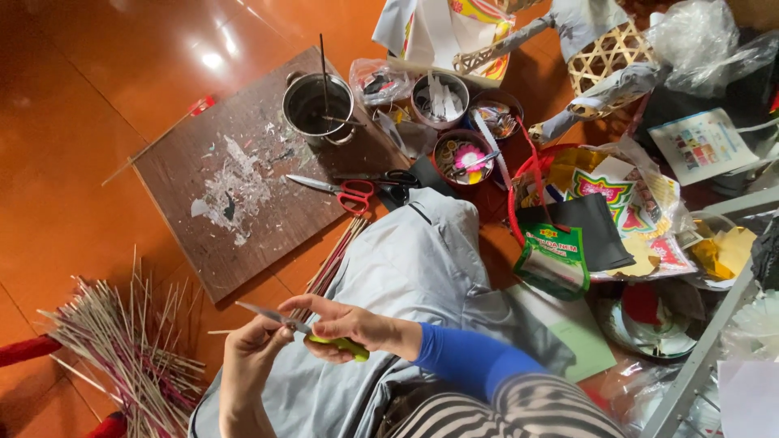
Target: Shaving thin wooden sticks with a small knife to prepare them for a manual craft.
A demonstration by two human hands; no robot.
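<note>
My right hand (337, 323), in a blue sleeve, grips the green handle of a small knife (347, 347). Its blade points left toward my left hand (251, 353). My left hand pinches a thin bamboo stick (217, 332) against the blade, and the stick's end pokes out to the left. Both hands hover over my lap in grey trousers (406, 268).
A stained wooden board (235, 235) lies ahead with a metal pot (318, 105), red-handled scissors (345, 192) and black scissors (393, 180). Bowls of paper scraps (462, 154) stand behind. A bundle of thin sticks (122, 349) lies at left. A red basket (519, 182) of paper packets sits at right.
</note>
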